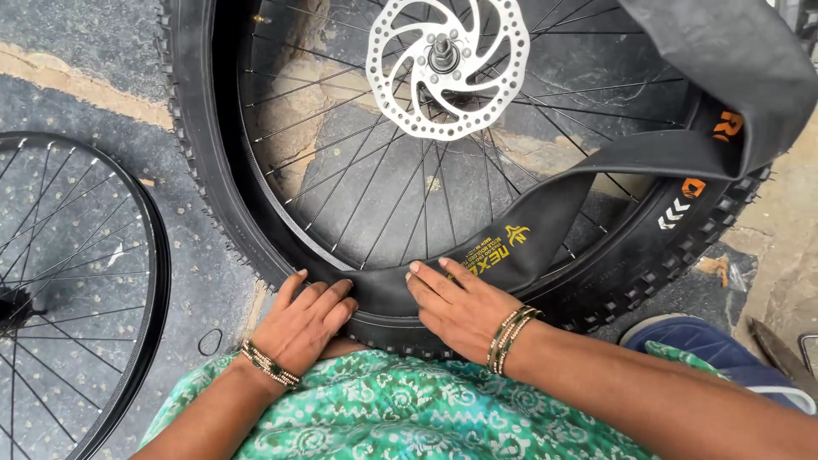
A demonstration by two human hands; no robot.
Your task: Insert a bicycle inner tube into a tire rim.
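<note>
A large spoked bicycle wheel with a knobby black tyre (200, 162) lies flat on the ground in front of me, its silver brake disc (447, 64) in the middle. A slack black inner tube (545, 217) with yellow print runs from the near rim up to the right, where it hangs loose over the tyre. My left hand (302, 324) presses flat on the tyre's near edge. My right hand (456, 307) lies beside it, fingers spread on the tube where it enters the tyre. Both wrists wear bangles.
A second, thinner spoked rim (149, 281) lies on the speckled ground at the left. My green patterned garment (409, 409) fills the bottom edge. A blue shoe (716, 345) sits at the lower right, beside cracked paving.
</note>
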